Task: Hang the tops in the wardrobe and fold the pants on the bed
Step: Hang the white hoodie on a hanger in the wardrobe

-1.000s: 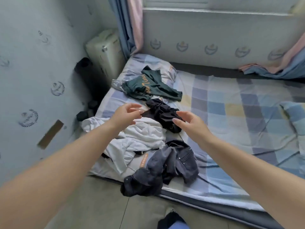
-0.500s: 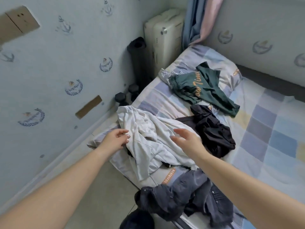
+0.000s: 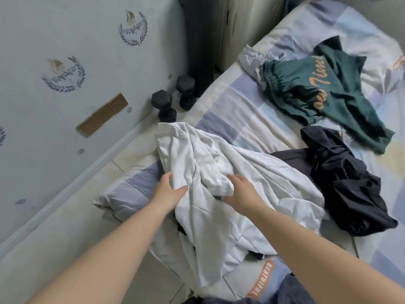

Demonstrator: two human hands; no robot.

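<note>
White garment (image 3: 221, 163) lies crumpled on the bed (image 3: 241, 102); left hand (image 3: 169, 190) and right hand (image 3: 242, 194) rest open-fingered on it, gripping nothing; nothing folded or hung.

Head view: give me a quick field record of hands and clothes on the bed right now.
left hand: on the white garment's left edge, thumb lying on the cloth
right hand: on a bunched fold of the same garment
black garment: crumpled, right of the white one
green garment: farther up the bed
dumbbells: on the floor by the wall

Checked bed (image 3: 241, 110) under white garment (image 3: 219, 163), black garment (image 3: 350, 185), green sweatshirt (image 3: 306, 88).
</note>
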